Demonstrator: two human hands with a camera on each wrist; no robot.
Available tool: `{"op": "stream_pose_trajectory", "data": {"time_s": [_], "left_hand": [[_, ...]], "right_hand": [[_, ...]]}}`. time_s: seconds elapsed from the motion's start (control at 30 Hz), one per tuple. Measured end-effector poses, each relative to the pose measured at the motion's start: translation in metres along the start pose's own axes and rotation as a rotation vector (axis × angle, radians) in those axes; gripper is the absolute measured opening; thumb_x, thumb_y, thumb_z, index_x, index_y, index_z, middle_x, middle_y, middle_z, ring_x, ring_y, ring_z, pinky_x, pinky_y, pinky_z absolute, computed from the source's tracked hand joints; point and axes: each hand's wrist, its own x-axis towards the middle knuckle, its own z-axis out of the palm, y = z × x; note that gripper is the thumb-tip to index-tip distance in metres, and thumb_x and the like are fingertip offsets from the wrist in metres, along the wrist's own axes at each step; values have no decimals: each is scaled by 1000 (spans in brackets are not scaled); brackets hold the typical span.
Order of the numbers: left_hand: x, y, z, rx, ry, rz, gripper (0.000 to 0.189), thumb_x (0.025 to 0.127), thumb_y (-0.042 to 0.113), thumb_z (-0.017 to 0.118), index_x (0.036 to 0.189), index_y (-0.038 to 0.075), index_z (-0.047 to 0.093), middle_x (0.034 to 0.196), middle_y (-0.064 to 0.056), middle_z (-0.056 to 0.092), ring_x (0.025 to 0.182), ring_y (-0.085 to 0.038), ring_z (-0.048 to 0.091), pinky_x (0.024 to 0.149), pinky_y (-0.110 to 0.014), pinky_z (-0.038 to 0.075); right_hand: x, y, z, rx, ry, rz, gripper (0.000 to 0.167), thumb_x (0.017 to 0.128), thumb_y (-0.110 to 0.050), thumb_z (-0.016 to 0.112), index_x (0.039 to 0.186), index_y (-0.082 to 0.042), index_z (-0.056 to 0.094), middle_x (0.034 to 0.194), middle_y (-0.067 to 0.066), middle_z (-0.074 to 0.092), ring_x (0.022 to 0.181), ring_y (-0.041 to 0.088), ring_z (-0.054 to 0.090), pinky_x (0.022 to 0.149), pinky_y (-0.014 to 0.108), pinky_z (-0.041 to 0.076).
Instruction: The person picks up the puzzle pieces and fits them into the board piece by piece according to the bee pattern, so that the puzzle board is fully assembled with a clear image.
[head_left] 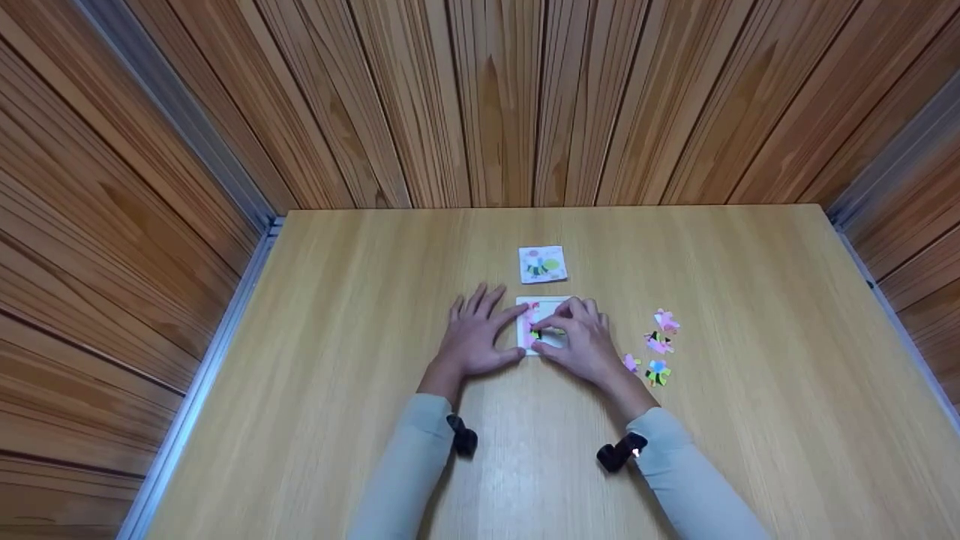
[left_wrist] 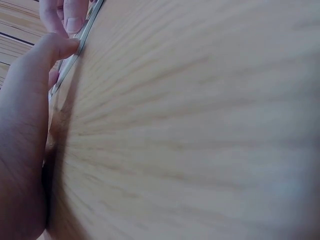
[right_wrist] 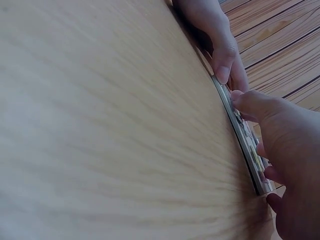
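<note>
A small white-bordered puzzle tray (head_left: 551, 299) lies on the table, with pink and green jigsaw pieces (head_left: 528, 315) along its left side. My left hand (head_left: 471, 339) lies spread on the table, its thumb and index finger touching the tray's left edge. Over the tray, my right hand (head_left: 583, 341) has bent fingers and pinches a green-and-black puzzle piece (head_left: 536, 335) between thumb and index finger. That hand covers much of the tray's right part. In the right wrist view the tray (right_wrist: 240, 135) shows edge-on, both thumbs close together at one end.
Several loose puzzle pieces (head_left: 658, 343) lie right of my right hand. A square picture card (head_left: 543, 265) with a coloured design sits behind the tray. Wood-panelled walls (head_left: 495, 105) enclose the wooden table (head_left: 360, 300) at the back and sides.
</note>
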Motion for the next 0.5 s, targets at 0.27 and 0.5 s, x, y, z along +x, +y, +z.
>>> {"op": "stream_pose_trajectory", "data": {"time_s": [0.27, 0.5], "left_hand": [[0, 0, -2, 7, -7, -1, 86, 96, 77, 56, 174, 41, 43, 191, -7, 22, 180, -44, 9, 140, -78, 7], [-1, 1, -1, 8, -4, 3, 86, 96, 78, 55, 174, 41, 43, 191, -8, 22, 180, -44, 9, 140, -78, 7]], "right_hand": [[0, 2, 1, 6, 0, -12, 28, 96, -34, 91, 121, -23, 88, 127, 14, 61, 123, 35, 49, 100, 56, 37], [-1, 2, 0, 42, -6, 3, 31, 97, -35, 90, 124, -21, 86, 130, 14, 61, 124, 34, 48, 104, 56, 35]]}}
